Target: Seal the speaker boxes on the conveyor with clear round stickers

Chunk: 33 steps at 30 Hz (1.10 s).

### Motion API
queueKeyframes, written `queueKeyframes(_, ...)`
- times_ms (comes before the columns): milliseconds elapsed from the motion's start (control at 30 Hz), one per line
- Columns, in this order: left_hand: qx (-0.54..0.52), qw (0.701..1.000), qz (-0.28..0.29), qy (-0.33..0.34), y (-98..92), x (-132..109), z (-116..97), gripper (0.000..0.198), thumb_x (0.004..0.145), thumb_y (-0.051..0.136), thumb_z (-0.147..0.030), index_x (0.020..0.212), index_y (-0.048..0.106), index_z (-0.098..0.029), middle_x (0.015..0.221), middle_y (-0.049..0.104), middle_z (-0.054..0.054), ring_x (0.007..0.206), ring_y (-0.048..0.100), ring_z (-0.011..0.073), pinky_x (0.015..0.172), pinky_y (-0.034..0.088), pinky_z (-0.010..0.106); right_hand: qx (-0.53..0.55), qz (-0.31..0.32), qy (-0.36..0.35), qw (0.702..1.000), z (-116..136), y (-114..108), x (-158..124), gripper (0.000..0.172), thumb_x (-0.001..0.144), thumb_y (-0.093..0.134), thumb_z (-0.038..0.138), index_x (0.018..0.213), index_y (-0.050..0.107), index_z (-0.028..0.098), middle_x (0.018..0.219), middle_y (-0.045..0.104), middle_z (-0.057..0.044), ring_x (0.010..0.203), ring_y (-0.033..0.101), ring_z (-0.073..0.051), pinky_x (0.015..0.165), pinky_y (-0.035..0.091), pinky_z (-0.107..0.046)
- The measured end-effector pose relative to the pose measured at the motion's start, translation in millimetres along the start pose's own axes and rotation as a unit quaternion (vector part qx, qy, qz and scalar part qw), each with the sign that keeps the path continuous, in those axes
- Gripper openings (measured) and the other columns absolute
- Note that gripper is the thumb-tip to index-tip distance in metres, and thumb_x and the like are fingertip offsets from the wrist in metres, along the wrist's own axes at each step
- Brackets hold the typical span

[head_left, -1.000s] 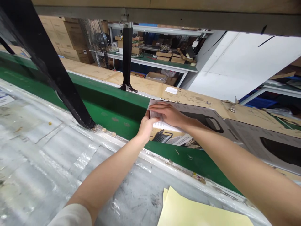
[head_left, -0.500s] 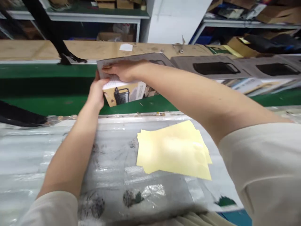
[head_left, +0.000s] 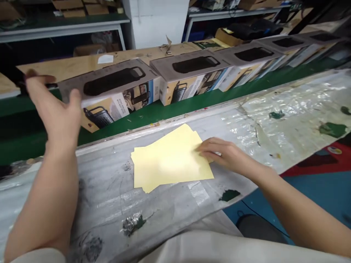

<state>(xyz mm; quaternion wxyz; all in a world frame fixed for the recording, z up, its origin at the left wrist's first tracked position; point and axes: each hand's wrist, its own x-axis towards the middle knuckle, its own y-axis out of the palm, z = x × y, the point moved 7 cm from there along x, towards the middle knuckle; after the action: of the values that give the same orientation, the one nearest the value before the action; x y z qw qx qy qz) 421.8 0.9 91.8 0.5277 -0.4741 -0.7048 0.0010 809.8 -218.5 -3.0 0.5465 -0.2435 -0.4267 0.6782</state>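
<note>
My left hand (head_left: 56, 106) is at the left end of the nearest printed box (head_left: 112, 84), thumb and fingers spread apart. Its thumb overlaps the box's front edge; whether it touches the cardboard I cannot tell. This box has a grey top with a black speaker-like picture and colour photos on its side. On the plastic-covered bench lies a small loose stack of pale yellow sheets (head_left: 167, 164). My right hand (head_left: 222, 153) pinches the right edge of these sheets, fingers closed; how many are between them I cannot tell.
More boxes of the same kind (head_left: 189, 67) run in a row to the right along the green conveyor belt (head_left: 120, 126). Worn clear plastic covers the bench (head_left: 109, 208). Behind stand a wooden ledge (head_left: 128, 56), a white pillar (head_left: 157, 22) and shelves with cartons.
My right hand has left the box top and come down to the right edge of the yellow sheets. My left hand has opened out at the box's left end. The view has swung right.
</note>
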Motion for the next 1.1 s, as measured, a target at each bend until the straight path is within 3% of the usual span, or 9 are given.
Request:
queueKeyframes(33, -0.03, 0.999, 0.024, 0.032, 4.7, -13.8, -37.8, 0.044, 0.084, 0.077, -0.028, 0.121, 0.058, -0.014, 0.136, 0.062, 0.011, 0.129, 0.056, 0.0295, 0.113, 0.044, 0.053, 0.016, 0.01, -0.001, 1.0, -3.3, 4.7, -7.4, 0.026, 0.102, 0.054, 0.027, 0.109, 0.078, 0.023, 0.108, 0.077, -0.01, 0.099, 0.074, -0.026, 0.084, 0.064, -0.041)
queueKeyframes(67, -0.084, 0.988, 0.112, 0.07, 19.9, -34.9, -77.9, 0.03, 0.093, 0.068, -0.025, 0.121, 0.061, -0.017, 0.134, 0.065, 0.008, 0.127, 0.06, 0.0259, 0.109, 0.049, 0.047, 0.027, 0.015, -0.003, 1.0, -6.0, 8.6, -11.2, 0.025, 0.102, 0.054, 0.027, 0.109, 0.078, 0.023, 0.109, 0.076, -0.011, 0.099, 0.074, -0.026, 0.084, 0.063, -0.04)
queueKeyframes(133, -0.17, 0.915, 0.314, 0.191, 53.7, -100.1, -155.8, 0.026, 0.102, 0.059, -0.032, 0.125, 0.062, -0.02, 0.132, 0.069, 0.008, 0.122, 0.065, 0.0231, 0.105, 0.053, 0.042, 0.033, 0.016, -0.016, 0.999, -9.9, 15.1, -11.4, 0.024, 0.102, 0.055, 0.027, 0.11, 0.078, 0.022, 0.109, 0.074, -0.011, 0.099, 0.073, -0.026, 0.085, 0.062, -0.04)
queueKeyframes(233, -0.14, 0.826, 0.442, 0.321, 87.0, -191.5, -207.8, 0.033, 0.105, 0.054, -0.037, 0.13, 0.062, -0.017, 0.138, 0.066, 0.015, 0.126, 0.062, 0.0294, 0.102, 0.053, 0.047, 0.004, 0.013, -0.049, 0.999, -12.6, 23.1, -5.7, 0.025, 0.101, 0.054, 0.02, 0.108, 0.078, 0.019, 0.106, 0.071, -0.013, 0.094, 0.072, -0.026, 0.082, 0.061, -0.04)
queueKeyframes(333, -0.096, 0.805, 0.467, 0.352, 104.3, -226.0, -204.1, 0.039, 0.105, 0.053, -0.039, 0.135, 0.062, -0.016, 0.142, 0.062, 0.018, 0.13, 0.058, 0.0336, 0.102, 0.051, 0.05, -0.027, 0.011, -0.081, 0.996, -11.8, 28.4, -2.3, 0.025, 0.1, 0.053, 0.015, 0.104, 0.077, 0.017, 0.102, 0.07, -0.012, 0.089, 0.069, -0.025, 0.076, 0.058, -0.036)
queueKeyframes(500, -0.086, 0.804, 0.47, 0.353, 102.8, -220.7, -195.0, 0.041, 0.108, 0.046, -0.042, 0.138, 0.06, -0.018, 0.145, 0.059, 0.017, 0.13, 0.055, 0.032, 0.103, 0.049, 0.048, -0.032, 0.018, -0.095, 0.995, -10.3, 29.9, -2.0, 0.025, 0.099, 0.052, 0.012, 0.088, 0.073, 0.018, 0.093, 0.067, -0.01, 0.081, 0.065, -0.021, 0.069, 0.054, -0.032)
queueKeyframes(700, -0.092, 0.805, 0.47, 0.35, 102.0, -221.2, -198.7, 0.04, 0.108, 0.046, -0.041, 0.138, 0.061, -0.019, 0.145, 0.059, 0.016, 0.131, 0.054, 0.0313, 0.105, 0.047, 0.047, -0.041, -0.05, -0.127, 0.99, -11.4, 25.5, -18.6, 0.032, 0.104, 0.046, 0.015, 0.122, 0.073, 0.018, 0.117, 0.067, -0.016, 0.1, 0.066, -0.025, 0.082, 0.059, -0.038)
queueKeyframes(867, -0.091, 0.802, 0.482, 0.342, 103.7, -222.2, -198.6, 0.041, 0.107, 0.048, -0.042, 0.139, 0.061, -0.021, 0.146, 0.059, 0.016, 0.131, 0.054, 0.032, 0.103, 0.048, 0.049, -0.07, -0.073, -0.163, 0.981, -5.3, 26.3, -28.6, 0.034, 0.103, 0.044, 0.009, 0.111, 0.076, 0.018, 0.109, 0.068, -0.015, 0.093, 0.065, -0.023, 0.073, 0.057, -0.033)
queueKeyframes(1100, -0.078, 0.798, 0.488, 0.345, 103.5, -222.3, -200.3, 0.039, 0.107, 0.049, -0.04, 0.138, 0.061, -0.02, 0.147, 0.058, 0.016, 0.13, 0.054, 0.0315, 0.101, 0.047, 0.048, 0.068, -0.059, -0.059, 0.994, -9.1, 15.6, -25.8, 0.019, 0.103, 0.054, 0.025, 0.092, 0.069, 0.021, 0.105, 0.065, -0.011, 0.096, 0.067, -0.023, 0.081, 0.059, -0.036)
